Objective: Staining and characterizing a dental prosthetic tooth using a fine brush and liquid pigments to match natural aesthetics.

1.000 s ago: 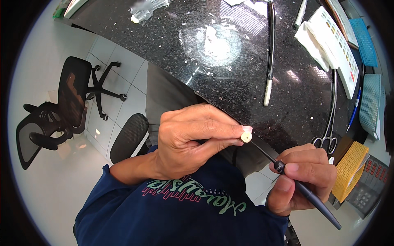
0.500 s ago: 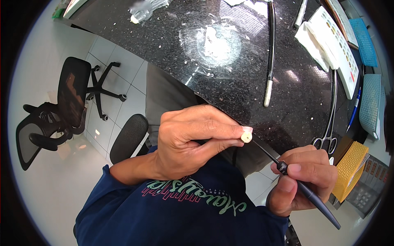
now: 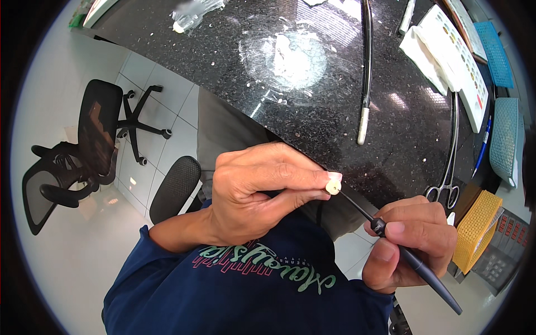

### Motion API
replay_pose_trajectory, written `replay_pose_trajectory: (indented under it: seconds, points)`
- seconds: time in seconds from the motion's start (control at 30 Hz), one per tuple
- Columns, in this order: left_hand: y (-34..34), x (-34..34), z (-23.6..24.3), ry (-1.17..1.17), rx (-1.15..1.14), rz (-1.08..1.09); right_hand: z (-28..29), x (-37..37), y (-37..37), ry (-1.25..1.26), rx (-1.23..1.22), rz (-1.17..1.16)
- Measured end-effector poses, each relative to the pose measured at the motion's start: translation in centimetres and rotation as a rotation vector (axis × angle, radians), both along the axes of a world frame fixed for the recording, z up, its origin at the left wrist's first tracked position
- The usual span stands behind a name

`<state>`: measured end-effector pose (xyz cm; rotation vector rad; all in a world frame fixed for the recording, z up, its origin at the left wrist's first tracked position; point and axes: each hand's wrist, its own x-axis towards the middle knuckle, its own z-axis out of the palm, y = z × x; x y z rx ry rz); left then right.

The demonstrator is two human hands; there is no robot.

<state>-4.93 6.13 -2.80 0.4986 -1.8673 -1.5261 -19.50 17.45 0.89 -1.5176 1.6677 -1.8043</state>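
Between the thumb and fingers of my left hand (image 3: 251,192) is a small pale-yellow rounded piece (image 3: 333,186), with a dark spot on the face turned toward the right. My right hand (image 3: 413,237) grips a slim, pen-like tool (image 3: 420,262) with a dark tapered handle. Its thin metal shaft points up and left, the tip reaching the yellow piece at the dark spot. Whether the tip goes inside cannot be made out. Both hands are held just off the near edge of a black speckled worktop (image 3: 329,125).
White powder (image 3: 290,61) is scattered over the worktop. A long black brush-like rod (image 3: 365,72), scissor-handled forceps (image 3: 446,184), a white cloth (image 3: 427,56) and a colour chart (image 3: 460,67) lie there. A yellow basket (image 3: 477,229) stands at right; office chairs (image 3: 100,123) at left.
The tool's tip has moved slightly left and up, from beside the yellow piece to its face. My right hand has shifted a little left with it; my left hand is nearly still.
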Motion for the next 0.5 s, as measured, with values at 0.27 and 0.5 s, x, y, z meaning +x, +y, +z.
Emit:
replay_pose_trajectory:
  seconds: [0.27, 0.5]
  points:
    - [0.08, -0.02, 0.02, 0.006, 0.007, 0.007, 0.14, -0.05, 0.17, 0.015, 0.0, -0.003]
    - [0.06, 0.06, -0.01, 0.0, 0.009, 0.008, 0.03, -0.07, 0.17, 0.068, 0.05, 0.019]
